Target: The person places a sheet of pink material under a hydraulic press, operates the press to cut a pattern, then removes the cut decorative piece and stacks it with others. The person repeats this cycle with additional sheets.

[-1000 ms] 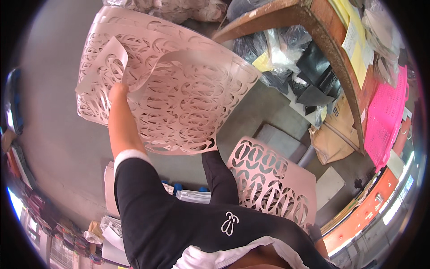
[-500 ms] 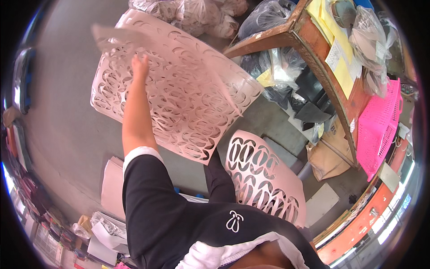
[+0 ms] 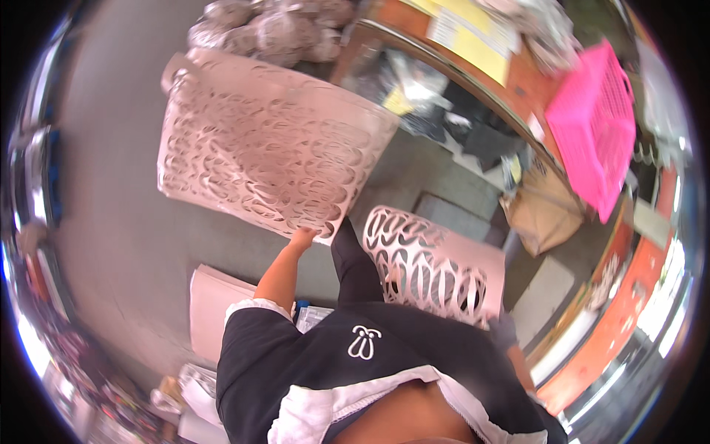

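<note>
A pile of pale pink sheets (image 3: 266,140), punched all over with curved openings, lies ahead of me to the left. At the pile's near edge, my left hand (image 3: 302,237) has its fingers closed on a sheet's edge close to the corner. Another punched pink sheet (image 3: 436,263) hangs curved at my right side, beyond my shirt. My right hand (image 3: 504,331), in a grey glove, is at that sheet's lower right corner and seems to grip it; its fingers are mostly hidden.
Clear bags of pink pieces (image 3: 281,29) lie beyond the pile. A brown table (image 3: 532,96) stands at the far right, with bags and dark pieces under it. Beside it are a bright pink basket (image 3: 592,133) and a brown paper bag (image 3: 543,211). Plain pink sheets (image 3: 214,307) lie left.
My left hand has come back from the pile's far side to its near edge. The sheet that was in the air there now lies on the pile. The view has shifted.
</note>
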The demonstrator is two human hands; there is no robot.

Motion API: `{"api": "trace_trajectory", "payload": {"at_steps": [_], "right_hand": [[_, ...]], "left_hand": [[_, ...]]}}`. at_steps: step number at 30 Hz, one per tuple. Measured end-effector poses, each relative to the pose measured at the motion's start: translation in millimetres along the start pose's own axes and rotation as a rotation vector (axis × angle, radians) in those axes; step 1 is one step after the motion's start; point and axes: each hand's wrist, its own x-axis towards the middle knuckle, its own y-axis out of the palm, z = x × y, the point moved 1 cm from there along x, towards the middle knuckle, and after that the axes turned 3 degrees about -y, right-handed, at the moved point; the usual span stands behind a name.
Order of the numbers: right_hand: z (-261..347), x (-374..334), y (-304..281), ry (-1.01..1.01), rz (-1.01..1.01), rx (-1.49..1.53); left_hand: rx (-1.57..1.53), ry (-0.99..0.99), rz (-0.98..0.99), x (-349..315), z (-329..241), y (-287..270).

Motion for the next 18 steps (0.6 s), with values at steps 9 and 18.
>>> {"api": "trace_trajectory", "payload": {"at_steps": [9, 18], "right_hand": [[50, -176, -100, -0.095, -0.331, -0.096], [-27, -305, 11, 0.065, -0.64, 1.611]], "left_hand": [[-0.042, 0.183, 0.153, -42, -190, 70], [-0.339, 0.287, 1.286, -273, -372, 246]]}}
